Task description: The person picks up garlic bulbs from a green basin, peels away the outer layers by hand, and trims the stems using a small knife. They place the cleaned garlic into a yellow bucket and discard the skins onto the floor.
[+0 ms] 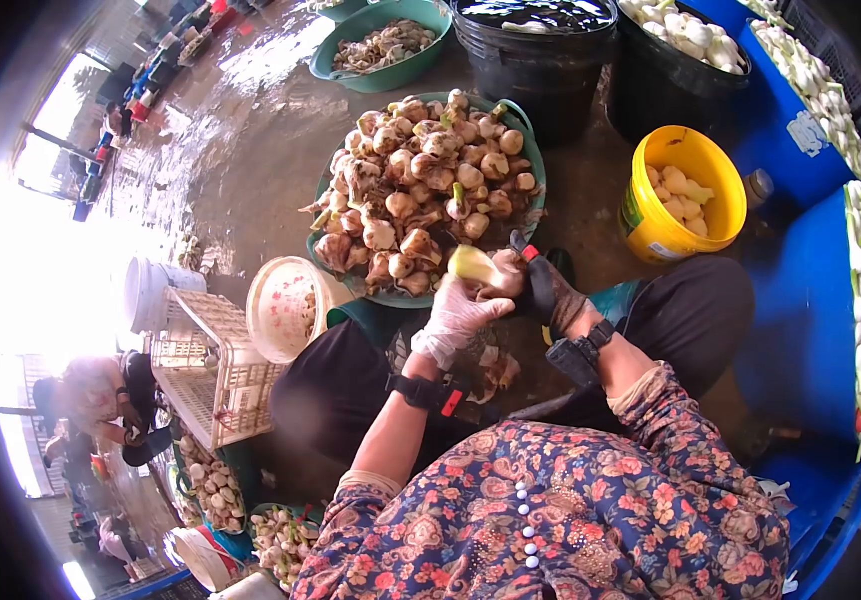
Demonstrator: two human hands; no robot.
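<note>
My left hand (455,318), in a thin whitish glove, is closed around a garlic bulb (505,274) with a pale green stem (472,264). Against the bulb's right side is my right hand (556,292), in a dark glove. Its fingers are curled on a small dark tool with a red part (529,252); the tool's kind is not clear. Just beyond both hands, a green basin (535,160) is heaped with brown-skinned garlic bulbs (420,180). Loose peelings (495,375) lie below my hands, between my legs.
A yellow bucket (640,205) of pale cloves stands at right, near blue bins (795,300) topped with white bulbs. Black tubs (540,75) and another green basin (440,55) are behind. Left are a white bucket (262,310), a crate (215,375) and another person (100,400).
</note>
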